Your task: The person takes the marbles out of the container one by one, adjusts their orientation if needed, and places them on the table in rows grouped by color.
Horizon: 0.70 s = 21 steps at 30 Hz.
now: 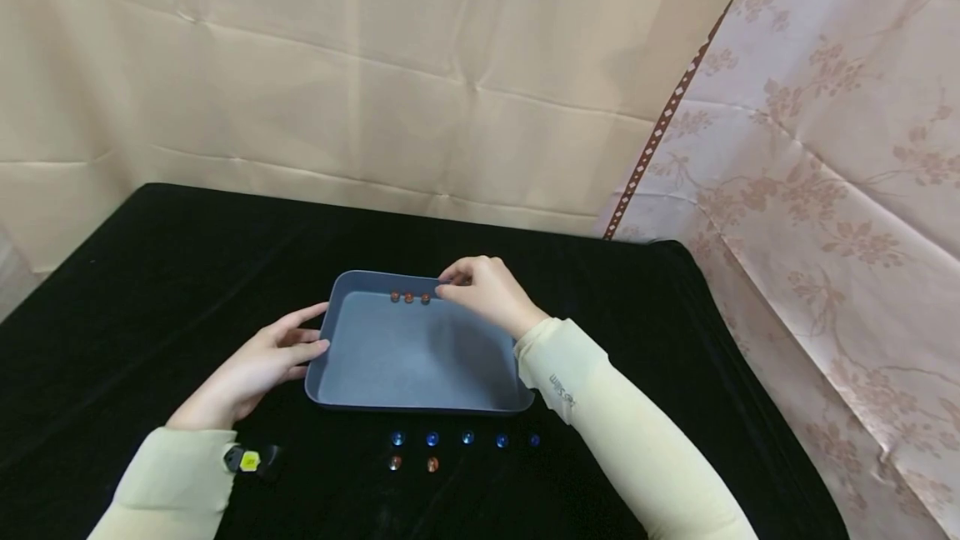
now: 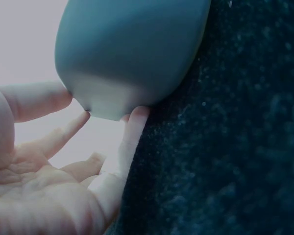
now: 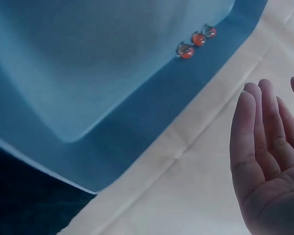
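Observation:
A blue-grey rectangular tray (image 1: 397, 357) lies on the black cloth. My left hand (image 1: 258, 369) is at its left end, fingers spread and fingertips touching the outer rim, as the left wrist view also shows. Over the tray's far right part is my right hand (image 1: 487, 294), thumb and fingers near the far rim. In the right wrist view its fingers (image 3: 267, 137) are fairly straight, the thumb apart, and no marble shows between them. Three orange marbles (image 1: 408, 298) sit in a row inside the tray, along the far wall, left of the right hand.
In front of the tray, several blue marbles (image 1: 468, 437) form a row on the black cloth (image 1: 187, 273). Nearer to me are two orange marbles (image 1: 432, 464). A beige curtain (image 1: 337, 90) hangs behind the table, with a floral curtain (image 1: 840, 190) on the right.

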Tool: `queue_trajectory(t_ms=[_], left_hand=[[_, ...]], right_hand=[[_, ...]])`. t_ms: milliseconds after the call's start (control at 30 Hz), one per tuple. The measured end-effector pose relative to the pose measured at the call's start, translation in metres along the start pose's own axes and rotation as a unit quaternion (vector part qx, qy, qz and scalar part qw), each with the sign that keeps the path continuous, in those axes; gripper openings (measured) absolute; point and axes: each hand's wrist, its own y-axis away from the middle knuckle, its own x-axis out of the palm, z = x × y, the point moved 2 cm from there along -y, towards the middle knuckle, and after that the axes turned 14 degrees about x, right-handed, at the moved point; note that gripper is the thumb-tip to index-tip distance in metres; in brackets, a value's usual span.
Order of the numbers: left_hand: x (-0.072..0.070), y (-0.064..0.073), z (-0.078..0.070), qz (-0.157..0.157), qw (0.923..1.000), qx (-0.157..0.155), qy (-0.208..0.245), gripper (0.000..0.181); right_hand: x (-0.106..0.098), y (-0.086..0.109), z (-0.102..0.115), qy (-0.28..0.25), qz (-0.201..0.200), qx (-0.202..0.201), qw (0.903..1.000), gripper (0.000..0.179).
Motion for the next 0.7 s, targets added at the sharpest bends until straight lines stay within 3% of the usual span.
queue_trajectory(t_ms=[700], left_hand=[[-0.001,-0.001,-0.001,-0.001,1.0,0.002,-0.003,0.068]], right_hand=[[0.029,-0.038,-0.016,0.001,0.019,0.045,0.9988,0.021]])
